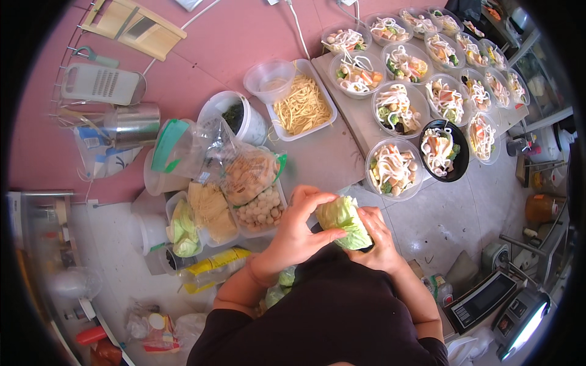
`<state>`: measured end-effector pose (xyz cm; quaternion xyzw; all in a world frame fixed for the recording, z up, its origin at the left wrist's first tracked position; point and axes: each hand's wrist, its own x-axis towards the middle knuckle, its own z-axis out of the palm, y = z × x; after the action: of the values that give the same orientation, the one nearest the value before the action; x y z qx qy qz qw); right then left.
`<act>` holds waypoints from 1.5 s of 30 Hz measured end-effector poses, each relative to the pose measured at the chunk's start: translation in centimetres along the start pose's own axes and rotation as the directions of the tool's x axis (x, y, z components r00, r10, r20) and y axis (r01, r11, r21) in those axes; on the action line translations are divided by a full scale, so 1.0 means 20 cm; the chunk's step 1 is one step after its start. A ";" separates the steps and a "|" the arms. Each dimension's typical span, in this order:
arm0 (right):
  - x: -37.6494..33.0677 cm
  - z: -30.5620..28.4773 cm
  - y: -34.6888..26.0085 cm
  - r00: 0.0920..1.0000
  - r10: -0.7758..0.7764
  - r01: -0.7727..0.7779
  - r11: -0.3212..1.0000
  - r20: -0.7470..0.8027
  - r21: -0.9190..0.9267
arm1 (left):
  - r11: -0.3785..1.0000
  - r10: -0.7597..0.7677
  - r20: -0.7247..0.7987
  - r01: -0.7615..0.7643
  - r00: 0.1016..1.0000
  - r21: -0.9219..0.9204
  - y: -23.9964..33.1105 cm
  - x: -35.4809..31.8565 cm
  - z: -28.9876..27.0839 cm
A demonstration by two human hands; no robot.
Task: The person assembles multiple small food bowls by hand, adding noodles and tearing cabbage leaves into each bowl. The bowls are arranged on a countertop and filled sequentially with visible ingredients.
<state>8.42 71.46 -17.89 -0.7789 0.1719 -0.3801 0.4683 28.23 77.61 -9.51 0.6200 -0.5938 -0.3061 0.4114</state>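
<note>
- At the lower middle of the frame, left hand (297, 230) and right hand (377, 239) both grip a cabbage leaf (343, 221).
- Just above them, a noodle bowl (394, 169) stands on the counter (329, 155).

I see the cabbage leaf (345, 221) between both hands, the tray of fish balls (261, 210) just left of it, the noodle tray (302, 105) behind, filled bowls (394, 168) right of that.

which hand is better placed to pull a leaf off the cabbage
Probably the left hand: its fingers curl over the top of the cabbage, while the right hand cups it from the side and underneath, steadying it.
</note>
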 end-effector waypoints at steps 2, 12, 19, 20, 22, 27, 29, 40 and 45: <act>0.00 0.00 0.00 1.000 -0.015 0.015 1.000 0.002 -0.015 | 1.000 0.004 -0.020 -0.005 1.000 -0.025 -0.01 -0.01 0.00; 0.01 0.04 -0.03 0.999 0.039 -0.039 0.999 -0.010 0.012 | 1.000 -0.011 -0.113 0.011 0.994 -0.004 -0.01 -0.04 0.01; 0.01 0.04 -0.05 0.982 0.158 -0.172 0.974 0.104 0.145 | 0.853 -0.230 -0.048 0.178 0.972 -0.490 -0.09 -0.01 -0.02; 0.01 0.03 -0.06 0.972 0.201 -0.219 0.964 0.124 0.150 | 0.892 -0.208 -0.012 0.184 0.978 -0.413 -0.10 0.00 -0.05; 0.02 0.02 -0.07 0.944 0.285 -0.310 0.937 0.166 0.157 | 0.951 -0.172 0.063 0.182 0.983 -0.249 -0.11 0.01 -0.10; 0.02 0.02 -0.06 0.890 0.422 -0.455 0.855 0.174 0.248 | 0.901 -0.227 0.099 0.248 0.969 -0.357 -0.09 0.01 -0.12; 0.03 0.02 -0.07 0.857 0.481 -0.515 0.786 0.185 0.342 | 0.860 -0.233 0.114 0.259 0.966 -0.440 -0.06 0.02 -0.12; 0.06 0.03 -0.03 0.878 0.464 -0.478 0.838 0.118 0.263 | 0.990 -0.117 0.115 0.124 0.987 -0.064 -0.10 0.04 -0.09; 0.07 0.06 -0.03 0.880 0.471 -0.472 0.851 0.066 0.231 | 0.982 0.071 0.026 -0.075 0.997 0.174 -0.07 0.02 -0.08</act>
<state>10.24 71.68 -17.07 -0.6518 0.3085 -0.2688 0.6385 30.27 77.41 -9.86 0.6284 -0.6448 -0.2437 0.3606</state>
